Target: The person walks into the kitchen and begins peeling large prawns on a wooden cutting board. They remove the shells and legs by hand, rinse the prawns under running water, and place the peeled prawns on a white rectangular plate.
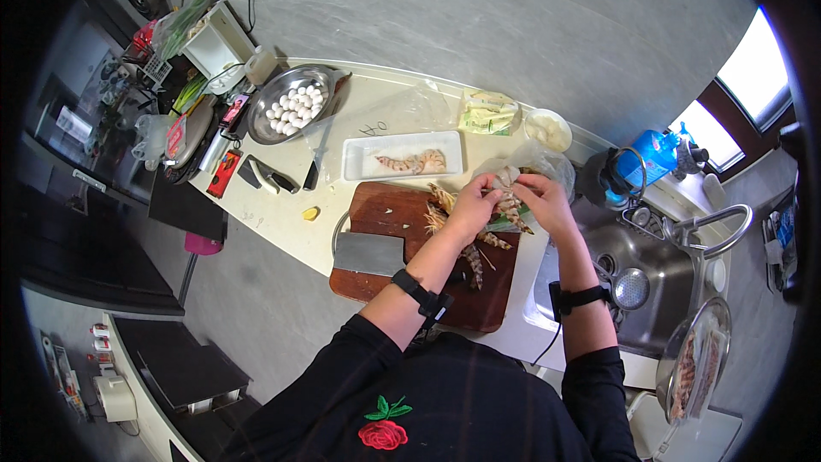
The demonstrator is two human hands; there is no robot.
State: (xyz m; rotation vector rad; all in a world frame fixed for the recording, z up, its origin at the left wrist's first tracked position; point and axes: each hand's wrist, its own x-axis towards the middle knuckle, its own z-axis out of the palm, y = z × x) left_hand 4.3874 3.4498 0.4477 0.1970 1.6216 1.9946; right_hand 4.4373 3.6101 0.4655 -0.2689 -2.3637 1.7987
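Above the right part of a wooden cutting board (370, 206), my left hand (473, 206) and my right hand (546, 200) together grip a prawn (511, 204). Its front part is pale, and a striped tail hangs down between the hands. Beneath them on the board lie another striped prawn (473, 264) and orange-brown prawn heads or shells (436, 215), partly hidden by my left arm. A cleaver (369, 252) rests flat at the board's left side. Behind the board, a white tray (353, 170) holds peeled prawn with a striped tail (410, 163).
A clear plastic bag (557, 163) lies behind my right hand, near a white bowl (564, 125). The steel sink (670, 269) is on the right. At left are a lemon wedge (311, 213), a knife (282, 181) and a metal bowl (260, 122) of white balls.
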